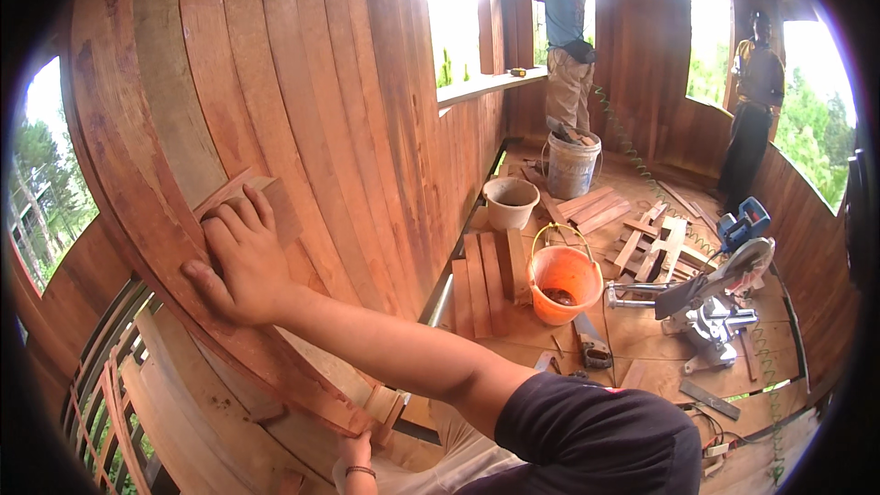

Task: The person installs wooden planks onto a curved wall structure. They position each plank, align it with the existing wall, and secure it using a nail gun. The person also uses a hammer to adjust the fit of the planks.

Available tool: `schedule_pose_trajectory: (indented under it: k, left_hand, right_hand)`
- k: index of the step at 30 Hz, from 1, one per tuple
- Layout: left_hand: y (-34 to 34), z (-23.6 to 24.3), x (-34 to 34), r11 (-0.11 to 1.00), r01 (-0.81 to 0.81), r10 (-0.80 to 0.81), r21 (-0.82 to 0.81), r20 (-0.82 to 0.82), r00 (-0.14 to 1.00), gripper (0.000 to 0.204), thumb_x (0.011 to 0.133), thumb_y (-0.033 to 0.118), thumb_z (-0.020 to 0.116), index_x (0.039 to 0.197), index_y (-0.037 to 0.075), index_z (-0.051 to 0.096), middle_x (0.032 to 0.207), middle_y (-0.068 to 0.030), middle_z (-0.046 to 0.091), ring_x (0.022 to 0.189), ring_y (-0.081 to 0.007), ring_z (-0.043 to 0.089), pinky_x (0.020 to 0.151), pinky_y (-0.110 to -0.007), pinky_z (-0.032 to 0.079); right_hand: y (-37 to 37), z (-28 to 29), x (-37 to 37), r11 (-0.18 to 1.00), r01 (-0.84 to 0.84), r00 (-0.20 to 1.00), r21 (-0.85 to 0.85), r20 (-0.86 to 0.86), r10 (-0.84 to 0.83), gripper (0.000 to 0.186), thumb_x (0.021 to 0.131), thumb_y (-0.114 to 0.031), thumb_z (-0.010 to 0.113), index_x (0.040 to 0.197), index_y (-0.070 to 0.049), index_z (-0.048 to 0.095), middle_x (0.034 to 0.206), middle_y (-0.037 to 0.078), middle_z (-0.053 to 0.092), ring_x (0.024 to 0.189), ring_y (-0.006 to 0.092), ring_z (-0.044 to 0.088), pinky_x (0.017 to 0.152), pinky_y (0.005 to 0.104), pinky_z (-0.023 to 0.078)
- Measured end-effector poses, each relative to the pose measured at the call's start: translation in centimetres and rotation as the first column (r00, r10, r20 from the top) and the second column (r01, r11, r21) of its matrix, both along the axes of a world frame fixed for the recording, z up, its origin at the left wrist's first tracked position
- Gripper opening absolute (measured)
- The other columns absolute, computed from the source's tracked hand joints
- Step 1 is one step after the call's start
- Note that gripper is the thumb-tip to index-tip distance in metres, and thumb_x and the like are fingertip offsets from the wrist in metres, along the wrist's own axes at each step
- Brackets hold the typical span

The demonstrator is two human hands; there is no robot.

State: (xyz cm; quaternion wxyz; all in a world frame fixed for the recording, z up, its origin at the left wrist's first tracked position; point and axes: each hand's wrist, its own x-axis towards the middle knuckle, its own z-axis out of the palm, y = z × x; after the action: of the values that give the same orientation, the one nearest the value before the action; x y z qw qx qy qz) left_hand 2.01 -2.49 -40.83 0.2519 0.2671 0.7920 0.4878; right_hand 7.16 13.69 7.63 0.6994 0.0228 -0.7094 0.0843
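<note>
A long reddish-brown wooden board [170, 238] runs down along the edge of the plank wall [302, 101]. My right hand [243, 257] reaches across to the left, its fingers curled over a short wooden piece [282, 206] that lies against the wall planks. The thumb of that hand rests on the long board's face. Low in the picture, my left hand [355, 451], with a dark bracelet at the wrist, grips the board's lower end; most of its fingers are hidden behind the wood.
An orange bucket [566, 286], a pale bucket [511, 203] and a white pail of offcuts [574, 165] stand to the right. A miter saw [715, 312], handsaw [594, 348] and loose planks [660, 247] lie beyond. Two people [566, 27] stand near windows.
</note>
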Motion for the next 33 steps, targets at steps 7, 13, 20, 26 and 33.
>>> schedule_pose_trajectory:
  k: [7, 13, 20, 26, 33]
  left_hand:
    - [-0.3, -2.1, -1.6, 0.997, 0.009, -0.01, 0.078, 0.006, 1.0, 0.068, 0.075, 0.008, 0.079, 0.135, -0.005, 0.05, 0.129, -0.0222, 0.067, 0.122, -0.0361, 0.064, 0.103, -0.042, 0.05]
    - [-0.3, -1.2, -1.2, 1.0, 0.008, -0.008, 0.014, 0.018, 1.0, 0.071, 0.076, 0.008, 0.077, 0.138, -0.004, 0.046, 0.132, -0.0234, 0.065, 0.125, -0.0371, 0.062, 0.105, -0.042, 0.049]
    - [0.0, -0.2, 0.4, 0.999, 0.006, -0.007, -0.043, -0.032, 0.999, 0.071, 0.078, 0.012, 0.077, 0.141, -0.003, 0.047, 0.134, -0.0241, 0.064, 0.126, -0.0381, 0.061, 0.105, -0.043, 0.049]
    - [-2.3, 0.1, -3.3, 0.988, 0.082, -0.072, 0.129, -0.08, 0.994, 0.062, 0.084, 0.029, 0.081, 0.132, -0.003, 0.06, 0.135, -0.0236, 0.063, 0.125, -0.0374, 0.061, 0.104, -0.044, 0.049]
    - [1.2, 29.9, -0.3, 0.785, 0.093, 0.377, 0.612, -0.592, 0.712, 0.102, 0.091, 0.023, 0.079, 0.161, -0.007, 0.012, 0.165, -0.0279, 0.023, 0.154, -0.0359, 0.024, 0.125, -0.045, 0.022]
  right_hand:
    - [-0.7, 0.7, -0.3, 1.0, -0.013, 1.0, 0.019, -0.017, 0.014, 0.04, 0.092, -0.037, 0.062, 0.099, 0.002, 0.055, 0.101, 0.02, 0.053, 0.107, 0.0434, 0.051, 0.114, 0.0627, 0.027]
    - [-0.5, 0.5, -0.3, 1.0, -0.007, 1.0, 0.026, -0.024, 0.007, 0.041, 0.094, -0.038, 0.061, 0.099, 0.002, 0.056, 0.101, 0.02, 0.053, 0.106, 0.0429, 0.051, 0.114, 0.0619, 0.027]
    - [0.0, 0.3, 0.5, 0.999, 0.007, 0.999, 0.034, -0.035, -0.006, 0.041, 0.094, -0.039, 0.061, 0.098, 0.002, 0.055, 0.101, 0.02, 0.054, 0.106, 0.0428, 0.051, 0.114, 0.0616, 0.027]
    - [-1.9, 1.2, -0.9, 0.998, -0.031, 0.997, -0.047, 0.071, 0.035, 0.034, 0.092, -0.035, 0.065, 0.102, -0.002, 0.061, 0.1, 0.025, 0.058, 0.094, 0.043, 0.056, 0.086, 0.0535, 0.045]
    - [0.2, 0.2, -0.3, 0.996, 0.064, 0.998, 0.065, -0.032, -0.062, 0.036, 0.091, -0.036, 0.069, 0.098, -0.002, 0.06, 0.102, 0.015, 0.059, 0.104, 0.0381, 0.056, 0.107, 0.0619, 0.03]
